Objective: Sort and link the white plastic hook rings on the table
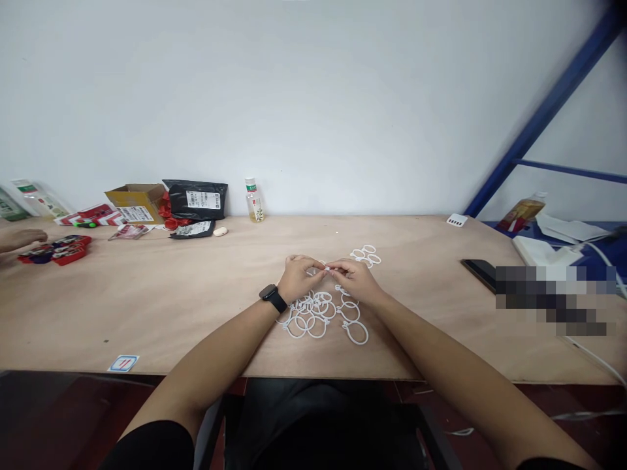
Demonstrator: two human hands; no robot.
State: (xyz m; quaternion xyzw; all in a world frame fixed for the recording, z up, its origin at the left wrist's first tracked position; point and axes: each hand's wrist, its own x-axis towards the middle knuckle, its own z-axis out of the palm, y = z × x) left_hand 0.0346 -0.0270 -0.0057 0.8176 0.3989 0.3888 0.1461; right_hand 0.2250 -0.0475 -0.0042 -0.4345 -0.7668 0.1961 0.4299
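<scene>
My left hand (300, 277) and my right hand (355, 279) meet above the table, fingertips pinched together on the small clip end of a white curtain ring (327, 267). My fingers hide most of that ring. Below my left hand lies a heap of similar white curtain rings (307, 321), overlapping one another. To its right, beneath my right hand, a few more rings (358, 332) form a loose column. Another small group of rings (373, 258) rests just beyond my right hand. A black watch (273, 297) is on my left wrist.
At the back left are a cardboard box (136, 196), a black parcel bag (198, 199) and a drink bottle (254, 201). Another person's hand (24, 239) is near red packets (73, 250). A phone (477, 273), power strip (539, 256) and cable lie right.
</scene>
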